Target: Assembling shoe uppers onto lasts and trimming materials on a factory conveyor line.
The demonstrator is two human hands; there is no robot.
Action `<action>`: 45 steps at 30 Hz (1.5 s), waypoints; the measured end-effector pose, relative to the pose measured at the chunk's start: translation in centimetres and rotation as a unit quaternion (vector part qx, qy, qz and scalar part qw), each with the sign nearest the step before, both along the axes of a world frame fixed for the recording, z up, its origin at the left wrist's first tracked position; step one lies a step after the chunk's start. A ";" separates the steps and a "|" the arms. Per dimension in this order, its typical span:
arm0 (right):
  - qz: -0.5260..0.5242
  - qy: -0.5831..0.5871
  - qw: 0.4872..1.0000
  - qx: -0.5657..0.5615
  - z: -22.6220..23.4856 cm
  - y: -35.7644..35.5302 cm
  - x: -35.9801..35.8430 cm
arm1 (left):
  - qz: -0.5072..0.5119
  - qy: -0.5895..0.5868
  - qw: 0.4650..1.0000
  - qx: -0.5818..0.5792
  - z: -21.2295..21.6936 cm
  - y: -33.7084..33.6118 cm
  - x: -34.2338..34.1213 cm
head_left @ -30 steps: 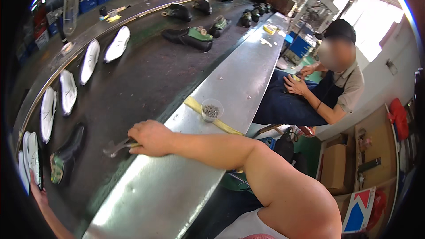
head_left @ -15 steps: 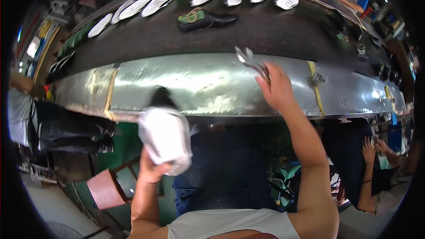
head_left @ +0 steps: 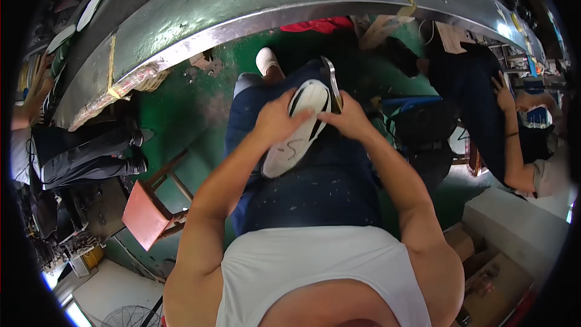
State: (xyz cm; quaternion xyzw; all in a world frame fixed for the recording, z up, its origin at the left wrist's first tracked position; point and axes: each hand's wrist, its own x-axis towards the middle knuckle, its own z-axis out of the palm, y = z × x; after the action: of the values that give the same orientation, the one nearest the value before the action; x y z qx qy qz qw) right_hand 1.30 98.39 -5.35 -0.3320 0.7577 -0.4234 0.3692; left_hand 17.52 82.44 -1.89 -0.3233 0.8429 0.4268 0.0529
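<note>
A shoe (head_left: 285,152) lies on my lap with its whitish underside facing up and a curved mark drawn near the end closest to me. Black material shows along the edges of its far end. My left hand (head_left: 278,122) grips it from the left, thumb pressed on the underside. In my right hand (head_left: 350,120) is a pair of metal pliers (head_left: 331,79), pointing away from me alongside the shoe. The right thumb touches the shoe's edge; the fingers underneath are hidden.
A metal-edged workbench (head_left: 200,9) curves across the front, with white shoes (head_left: 91,11) at its far left. A red-topped stool (head_left: 145,215) stands on the green floor at left. Co-workers' legs (head_left: 91,154) and arm (head_left: 513,139) are at both sides. An open box (head_left: 490,278) sits lower right.
The view has tilted down from the bench to my lap. The shoe has come from the left onto my lap, and my right hand has brought the pliers from over the bench to it.
</note>
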 end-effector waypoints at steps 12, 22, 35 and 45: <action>0.051 0.177 0.977 -0.106 2.7 -0.4 -0.9 | 0.046 0.181 0.944 0.273 -2.7 0.3 -3.0; 0.001 -0.056 0.986 -0.157 9.1 -2.8 -3.8 | 0.034 0.297 0.927 0.225 2.9 1.2 -0.4; 0.234 -0.112 0.964 0.065 12.5 1.4 6.2 | 0.085 0.366 0.890 0.257 3.3 -2.3 7.5; 0.154 -0.480 0.863 0.028 12.4 -2.6 6.2 | 0.042 0.315 0.929 0.190 3.8 -4.0 9.2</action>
State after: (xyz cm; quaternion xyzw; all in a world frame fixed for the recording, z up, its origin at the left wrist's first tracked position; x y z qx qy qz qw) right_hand 7.53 95.78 7.08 -0.1901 0.4375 -0.4469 0.7568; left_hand 26.70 78.43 1.88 -0.1911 0.7049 0.6610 -0.1723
